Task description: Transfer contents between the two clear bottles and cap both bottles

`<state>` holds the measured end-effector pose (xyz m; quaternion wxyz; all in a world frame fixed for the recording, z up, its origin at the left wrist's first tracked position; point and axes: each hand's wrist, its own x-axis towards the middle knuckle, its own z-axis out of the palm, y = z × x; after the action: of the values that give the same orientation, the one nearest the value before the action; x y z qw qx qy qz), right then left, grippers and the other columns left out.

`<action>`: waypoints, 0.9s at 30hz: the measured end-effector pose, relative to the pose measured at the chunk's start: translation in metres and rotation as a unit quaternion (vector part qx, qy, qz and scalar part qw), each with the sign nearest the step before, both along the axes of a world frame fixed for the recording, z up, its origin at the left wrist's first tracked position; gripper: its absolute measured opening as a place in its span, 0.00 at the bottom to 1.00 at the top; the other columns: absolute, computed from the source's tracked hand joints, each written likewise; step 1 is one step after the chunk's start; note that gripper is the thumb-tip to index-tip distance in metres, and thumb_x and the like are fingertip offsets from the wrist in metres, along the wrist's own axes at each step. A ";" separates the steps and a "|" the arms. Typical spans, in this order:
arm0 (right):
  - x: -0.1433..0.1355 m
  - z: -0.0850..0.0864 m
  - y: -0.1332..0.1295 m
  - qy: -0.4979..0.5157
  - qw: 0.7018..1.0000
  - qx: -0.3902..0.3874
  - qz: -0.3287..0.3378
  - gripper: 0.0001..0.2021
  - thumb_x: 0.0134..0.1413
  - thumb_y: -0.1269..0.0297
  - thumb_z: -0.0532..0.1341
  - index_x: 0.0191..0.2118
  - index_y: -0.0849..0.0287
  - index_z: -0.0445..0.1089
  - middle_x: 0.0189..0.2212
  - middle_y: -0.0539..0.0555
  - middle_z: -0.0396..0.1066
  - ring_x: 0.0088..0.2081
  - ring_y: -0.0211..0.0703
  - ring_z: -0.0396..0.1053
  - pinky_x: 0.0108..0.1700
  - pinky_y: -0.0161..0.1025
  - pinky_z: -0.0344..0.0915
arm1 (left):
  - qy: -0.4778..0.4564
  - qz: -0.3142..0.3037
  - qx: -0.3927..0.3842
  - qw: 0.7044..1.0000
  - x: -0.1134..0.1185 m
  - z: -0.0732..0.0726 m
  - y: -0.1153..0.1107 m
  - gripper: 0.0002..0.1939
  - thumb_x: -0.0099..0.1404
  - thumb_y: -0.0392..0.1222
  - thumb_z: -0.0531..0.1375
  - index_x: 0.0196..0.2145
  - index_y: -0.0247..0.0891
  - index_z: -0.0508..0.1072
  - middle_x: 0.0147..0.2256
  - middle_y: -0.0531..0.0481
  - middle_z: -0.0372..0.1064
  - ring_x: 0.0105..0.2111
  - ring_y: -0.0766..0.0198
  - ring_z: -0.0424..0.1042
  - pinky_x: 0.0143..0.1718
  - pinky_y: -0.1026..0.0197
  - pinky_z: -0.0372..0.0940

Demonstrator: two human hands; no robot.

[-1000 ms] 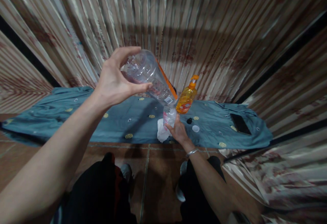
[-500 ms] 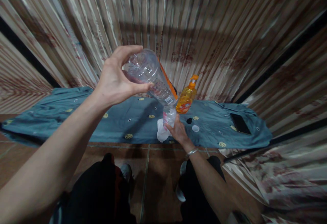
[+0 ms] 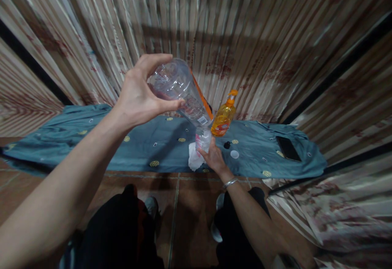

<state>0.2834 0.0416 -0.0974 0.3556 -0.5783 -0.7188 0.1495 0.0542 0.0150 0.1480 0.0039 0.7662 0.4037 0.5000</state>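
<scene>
My left hand point(image 3: 139, 91) is wrapped round the base end of a large clear plastic bottle point(image 3: 186, 93) with an orange strip and a barcode. The bottle is tilted steeply, its neck end pointing down over a small clear bottle point(image 3: 202, 136) with pink print. Around the small bottle's lower part, the fingers of my right hand point(image 3: 214, 158) are closed. White tissue point(image 3: 194, 158) lies under and beside the small bottle. Close behind my right hand stands a pump bottle of amber liquid point(image 3: 223, 122). Where the two bottle mouths meet is hard to make out.
A teal patterned cloth point(image 3: 147, 146) covers the narrow table. To the right of my right hand are a small black cap point(image 3: 227, 144) and a white disc point(image 3: 234, 154). A dark phone point(image 3: 288, 148) rests farther right. Pleated curtains point(image 3: 196, 15) hang behind, with dark poles point(image 3: 339, 70) at the sides.
</scene>
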 end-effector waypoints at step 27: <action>-0.003 0.010 -0.004 -0.010 1.000 -0.029 -0.002 0.33 0.54 0.59 0.63 0.61 0.66 0.50 0.47 0.66 0.73 0.48 0.56 0.74 0.47 0.45 0.68 | -0.242 0.072 -0.091 0.963 -0.044 -0.095 -0.028 0.46 0.37 0.50 0.74 0.55 0.41 0.66 0.56 0.41 0.64 0.57 0.44 0.65 0.60 0.37 0.60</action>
<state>0.2799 0.0378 -0.0871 0.3323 -0.5913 -0.7163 0.1638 0.0107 -0.0131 0.0530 0.1353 0.5875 0.4886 0.6307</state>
